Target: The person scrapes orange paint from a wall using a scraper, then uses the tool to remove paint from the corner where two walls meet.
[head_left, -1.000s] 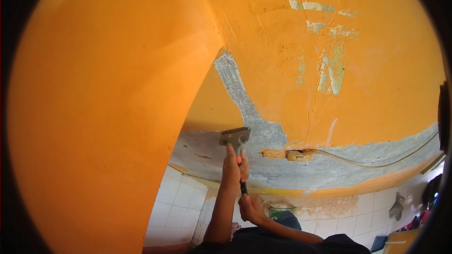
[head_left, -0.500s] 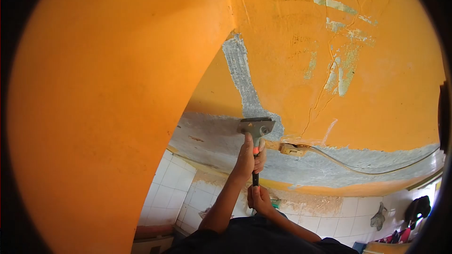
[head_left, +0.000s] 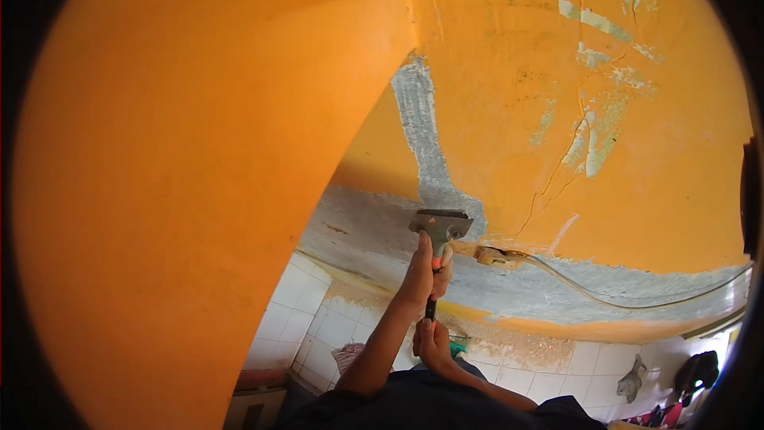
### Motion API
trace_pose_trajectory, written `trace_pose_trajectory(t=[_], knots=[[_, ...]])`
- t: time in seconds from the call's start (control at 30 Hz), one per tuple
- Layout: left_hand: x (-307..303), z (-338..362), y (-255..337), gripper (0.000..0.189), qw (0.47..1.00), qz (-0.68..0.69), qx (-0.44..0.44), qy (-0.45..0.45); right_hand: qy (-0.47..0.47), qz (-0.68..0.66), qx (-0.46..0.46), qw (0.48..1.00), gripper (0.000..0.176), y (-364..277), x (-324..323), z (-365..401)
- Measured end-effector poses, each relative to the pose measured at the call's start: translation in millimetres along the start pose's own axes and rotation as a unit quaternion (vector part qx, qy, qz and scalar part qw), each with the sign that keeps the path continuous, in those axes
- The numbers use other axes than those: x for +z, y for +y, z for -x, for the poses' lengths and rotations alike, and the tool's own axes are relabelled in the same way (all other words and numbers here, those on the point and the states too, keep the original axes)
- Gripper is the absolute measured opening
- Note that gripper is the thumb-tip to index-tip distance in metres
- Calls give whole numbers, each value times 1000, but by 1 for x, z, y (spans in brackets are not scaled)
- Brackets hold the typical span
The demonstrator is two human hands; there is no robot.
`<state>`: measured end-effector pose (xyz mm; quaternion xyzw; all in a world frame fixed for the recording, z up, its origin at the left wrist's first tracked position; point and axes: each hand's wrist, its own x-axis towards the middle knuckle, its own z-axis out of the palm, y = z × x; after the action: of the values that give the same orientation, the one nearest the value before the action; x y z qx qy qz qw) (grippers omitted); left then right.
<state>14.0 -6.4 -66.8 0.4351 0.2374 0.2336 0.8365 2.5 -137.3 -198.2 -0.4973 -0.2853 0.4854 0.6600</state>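
Observation:
A wide-bladed scraper (head_left: 440, 224) with a dark handle points up at the orange wall (head_left: 509, 127). My left hand (head_left: 422, 275) is wrapped round the upper handle just below the scraper head, its thumb laid along it. Lower down, my right hand (head_left: 434, 344) closes round the handle's end. The blade lies at the lower end of a grey scraped strip (head_left: 426, 135), where the orange paint is gone. Whether its edge touches the wall cannot be told.
An orange wall face (head_left: 175, 175) fills the left side. Right of the scraper, an electrical box (head_left: 497, 256) has a cable (head_left: 589, 293) running right. White tiles (head_left: 545, 386) line the lower wall, with a grey cloth (head_left: 631, 380) hanging there.
The wall and its scraped strip have shifted right and slightly down in view. The scraper head sits a little lower and further right, both hands still gripping it.

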Motion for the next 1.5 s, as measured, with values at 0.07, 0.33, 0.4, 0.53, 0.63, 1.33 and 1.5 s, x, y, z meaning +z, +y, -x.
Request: trace_pose_trajectory(t=[0.07, 0.33, 0.4, 0.53, 0.63, 1.33, 1.5], knots=[[4, 1, 10, 65, 1000, -6, -3, -5, 0, 6, -14, 1000, 48, -5, 4, -8], [-2, 3, 7, 65, 999, 0, -21, -24, 39, -7, 21, 999, 45, 2, 11, 0], [0, 6, 16, 66, 999, 10, -25, -34, 39, 17, -23, 999, 44, -5, 17, -5], [-5, 5, 16, 67, 998, 5, -29, -47, 55, 19, -1, 998, 44, -4, 23, 1], [-1, 7, 19, 67, 998, 23, -50, -38, 37, -3, 21, 999, 44, -6, 18, 4], [-4, 8, 23, 68, 996, 12, -67, -50, 30, -35, 14, 999, 42, -8, 30, -1], [-1, 8, 30, 67, 998, -9, -46, -46, 20, -8, -12, 1000, 42, -3, 32, -6]])
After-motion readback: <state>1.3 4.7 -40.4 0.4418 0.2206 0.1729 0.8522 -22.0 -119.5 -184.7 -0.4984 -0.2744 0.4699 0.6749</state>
